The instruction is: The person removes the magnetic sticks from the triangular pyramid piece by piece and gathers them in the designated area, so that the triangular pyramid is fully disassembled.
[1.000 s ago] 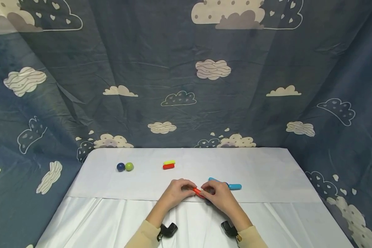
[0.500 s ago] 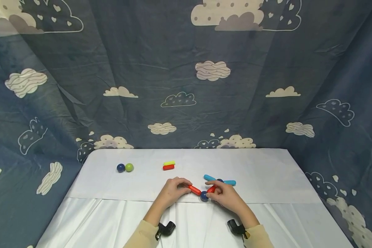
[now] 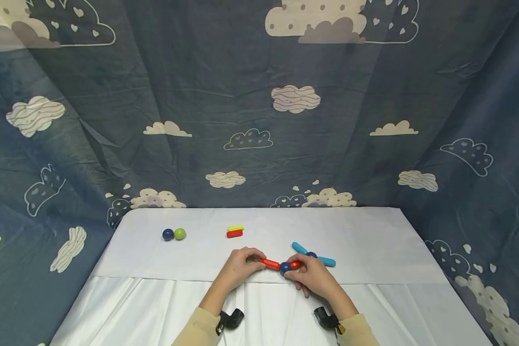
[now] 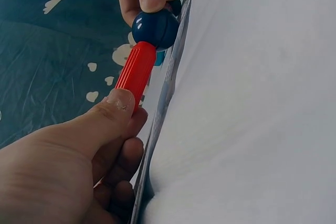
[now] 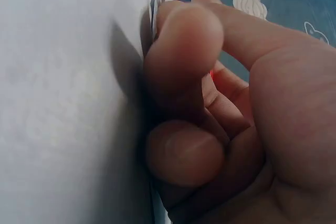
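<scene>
Between the thumb and fingers of my left hand (image 3: pixel 240 267), a ribbed red rod (image 3: pixel 270 264) is pinched by its left end. The rod's other end meets a dark blue ball (image 3: pixel 285 268); the left wrist view shows the ball (image 4: pixel 153 29) seated on the rod (image 4: pixel 137 71). My right hand (image 3: pixel 315 276) pinches at the ball, its thumb against it. A second red rod (image 3: pixel 296 265) sticks out on the ball's right, partly under the right fingers. Just behind that hand lie two light blue rods (image 3: pixel 327 262) with another dark blue ball (image 3: pixel 312 255) between them.
A dark blue ball (image 3: pixel 167 234) and a green ball (image 3: pixel 179 234) sit side by side at the back left. A yellow rod (image 3: pixel 235 228) lies against a red rod (image 3: pixel 234 234) near the back middle. White cloth (image 3: pixel 164 259) covers the table.
The ball and second red rod, earlier mostly hidden by my right hand, now show. The right hand shifted right, then slightly back left. The red rods swung from a V towards a straight line.
</scene>
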`<move>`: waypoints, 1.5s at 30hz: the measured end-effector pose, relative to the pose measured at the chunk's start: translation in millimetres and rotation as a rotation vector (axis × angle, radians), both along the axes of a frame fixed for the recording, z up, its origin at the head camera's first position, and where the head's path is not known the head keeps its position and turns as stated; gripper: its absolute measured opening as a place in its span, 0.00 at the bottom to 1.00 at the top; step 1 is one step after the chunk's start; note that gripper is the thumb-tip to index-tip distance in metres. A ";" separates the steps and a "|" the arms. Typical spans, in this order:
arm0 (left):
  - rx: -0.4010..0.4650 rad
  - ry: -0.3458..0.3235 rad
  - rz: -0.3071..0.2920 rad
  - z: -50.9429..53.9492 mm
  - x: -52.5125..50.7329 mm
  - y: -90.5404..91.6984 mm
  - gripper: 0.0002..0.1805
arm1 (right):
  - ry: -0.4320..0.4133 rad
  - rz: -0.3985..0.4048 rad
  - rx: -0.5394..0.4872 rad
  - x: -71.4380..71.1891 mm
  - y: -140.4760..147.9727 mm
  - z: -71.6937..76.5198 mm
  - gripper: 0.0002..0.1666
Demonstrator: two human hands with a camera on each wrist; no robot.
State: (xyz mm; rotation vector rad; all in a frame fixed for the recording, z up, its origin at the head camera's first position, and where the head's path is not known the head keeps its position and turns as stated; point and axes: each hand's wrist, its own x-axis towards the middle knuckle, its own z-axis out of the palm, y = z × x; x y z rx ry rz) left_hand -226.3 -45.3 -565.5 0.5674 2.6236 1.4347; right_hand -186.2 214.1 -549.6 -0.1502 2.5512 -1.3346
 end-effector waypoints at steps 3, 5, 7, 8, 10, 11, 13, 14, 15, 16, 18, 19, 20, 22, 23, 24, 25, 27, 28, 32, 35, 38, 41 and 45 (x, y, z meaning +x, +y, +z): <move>0.002 -0.004 -0.005 0.3 -0.8 -0.7 0.06 | -0.006 -0.021 -0.020 -0.6 -1.0 -1.2 0.23; 0.002 -0.008 -0.011 0.9 -1.2 -1.3 0.06 | -0.018 -0.027 -0.035 -1.0 -1.4 -1.9 0.24; 0.005 -0.016 -0.016 2.1 -1.4 -2.0 0.06 | -0.036 -0.031 -0.052 -1.3 -1.7 -2.4 0.25; 0.007 -0.021 -0.020 2.8 -1.4 -2.4 0.06 | -0.045 -0.034 -0.061 -1.4 -1.7 -2.6 0.25; 0.011 -0.028 -0.029 4.2 -1.0 -3.2 0.06 | -0.065 -0.041 -0.074 -1.7 -1.8 -3.2 0.25; 0.013 -0.030 -0.036 4.8 -0.9 -3.6 0.06 | -0.072 -0.044 -0.081 -1.8 -1.8 -3.6 0.25; 0.015 -0.042 -0.050 5.8 -0.7 -4.5 0.06 | -0.078 -0.054 -0.087 -2.1 -2.0 -3.9 0.26; 0.015 -0.047 -0.059 6.0 -0.6 -5.0 0.06 | -0.079 -0.059 -0.089 -2.0 -2.2 -3.8 0.26; 0.015 -0.049 -0.069 6.2 -0.7 -5.5 0.06 | -0.080 -0.065 -0.092 -2.1 -2.4 -3.9 0.26; 0.015 -0.049 -0.080 6.3 -1.0 -6.0 0.06 | -0.079 -0.070 -0.095 -2.0 -2.8 -3.6 0.26; 0.010 -0.052 -0.100 6.4 -1.5 -7.6 0.06 | -0.071 -0.083 -0.104 -2.1 -3.1 -3.5 0.25; 0.011 -0.050 -0.109 6.8 -1.6 -8.4 0.06 | -0.068 -0.094 -0.109 -2.2 -3.3 -3.6 0.25; 0.012 -0.051 -0.116 6.6 -2.1 -9.3 0.06 | -0.068 -0.105 -0.112 -2.5 -3.6 -3.6 0.25; 0.014 -0.054 -0.125 6.6 -2.7 -10.3 0.05 | -0.065 -0.124 -0.122 -2.8 -3.7 -3.7 0.24; 0.014 -0.057 -0.125 6.7 -2.8 -10.6 0.05 | -0.065 -0.132 -0.127 -3.0 -3.8 -3.8 0.24; 0.015 -0.061 -0.122 6.8 -3.2 -10.8 0.05 | -0.066 -0.139 -0.128 -3.1 -3.8 -3.9 0.24; 0.018 -0.065 -0.116 6.9 -3.3 -10.7 0.05 | -0.069 -0.143 -0.126 -3.2 -4.0 -3.9 0.24; 0.018 -0.068 -0.104 6.6 -3.5 -10.4 0.06 | -0.071 -0.142 -0.127 -2.9 -4.1 -3.4 0.24; 0.021 -0.068 -0.095 6.5 -3.6 -10.6 0.06 | -0.072 -0.143 -0.126 -2.6 -4.4 -3.2 0.24; 0.069 -0.062 -0.036 4.3 -5.7 -14.7 0.08 | -0.075 -0.146 -0.124 -1.7 -4.9 -3.4 0.24; 0.121 -0.044 0.053 3.0 -9.5 -23.0 0.08 | -0.078 -0.145 -0.128 -1.3 -4.9 -4.1 0.24; 0.156 -0.020 0.186 2.4 -14.9 -35.3 0.09 | -0.075 -0.140 -0.134 -1.1 -4.5 -5.2 0.25; 0.146 0.024 0.331 2.0 -20.7 -47.7 0.09 | -0.073 -0.134 -0.146 -1.0 -4.0 -6.2 0.25; 0.072 0.092 0.465 1.1 -27.5 -59.0 0.11 | -0.071 -0.123 -0.160 -0.5 -3.2 -6.6 0.25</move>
